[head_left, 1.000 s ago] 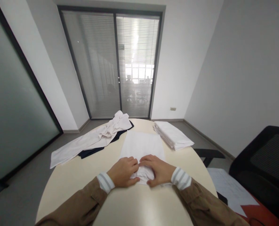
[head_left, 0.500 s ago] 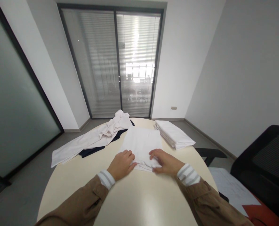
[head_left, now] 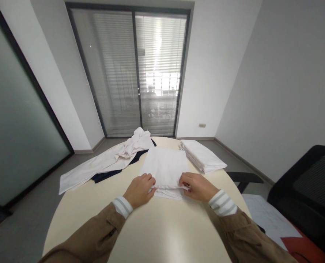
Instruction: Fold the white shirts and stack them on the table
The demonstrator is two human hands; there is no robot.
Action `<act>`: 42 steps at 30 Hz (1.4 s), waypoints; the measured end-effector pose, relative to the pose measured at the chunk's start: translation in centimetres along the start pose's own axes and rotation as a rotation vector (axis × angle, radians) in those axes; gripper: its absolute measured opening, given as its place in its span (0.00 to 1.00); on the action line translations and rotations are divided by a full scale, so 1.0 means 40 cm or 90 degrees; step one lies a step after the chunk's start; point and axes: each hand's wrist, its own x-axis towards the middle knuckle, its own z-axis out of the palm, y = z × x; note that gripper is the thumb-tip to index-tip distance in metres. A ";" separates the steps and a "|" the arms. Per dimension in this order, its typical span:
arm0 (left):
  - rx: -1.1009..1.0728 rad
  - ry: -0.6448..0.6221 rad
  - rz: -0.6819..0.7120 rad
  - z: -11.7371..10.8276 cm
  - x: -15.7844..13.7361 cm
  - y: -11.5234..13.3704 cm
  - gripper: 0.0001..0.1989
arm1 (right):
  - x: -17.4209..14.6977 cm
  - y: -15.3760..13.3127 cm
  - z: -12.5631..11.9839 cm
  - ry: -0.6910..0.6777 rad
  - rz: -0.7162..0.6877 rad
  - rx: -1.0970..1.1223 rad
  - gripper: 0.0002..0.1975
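The flat, soft white folded cloth [head_left: 166, 164] lies on the round cream tabletop [head_left: 167, 226], just ahead of your fingers [head_left: 148, 178]. Your left hand [head_left: 139, 190] pinches its near left corner, your right hand [head_left: 198, 187] its near right one (so neither is nearer). Its long way seems to run straight out, pointing toward the dark-framed glass door [head_left: 113, 76].

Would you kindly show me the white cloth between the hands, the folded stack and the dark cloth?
White cloth [head_left: 166, 166]: head view, on its flat upper face.
Folded stack [head_left: 204, 156]: head view, on its top layer.
Dark cloth [head_left: 106, 176]: head view, on its exposed near end.
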 end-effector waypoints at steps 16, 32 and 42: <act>0.016 -0.022 0.073 -0.008 0.009 -0.001 0.05 | 0.001 -0.027 0.012 -0.111 0.091 0.041 0.04; -0.173 0.042 0.118 0.004 0.001 0.004 0.16 | 0.007 -0.013 0.060 -0.294 0.148 0.374 0.16; -0.209 -0.099 0.143 -0.038 -0.008 0.042 0.16 | 0.024 -0.009 0.061 -0.078 -0.003 0.136 0.41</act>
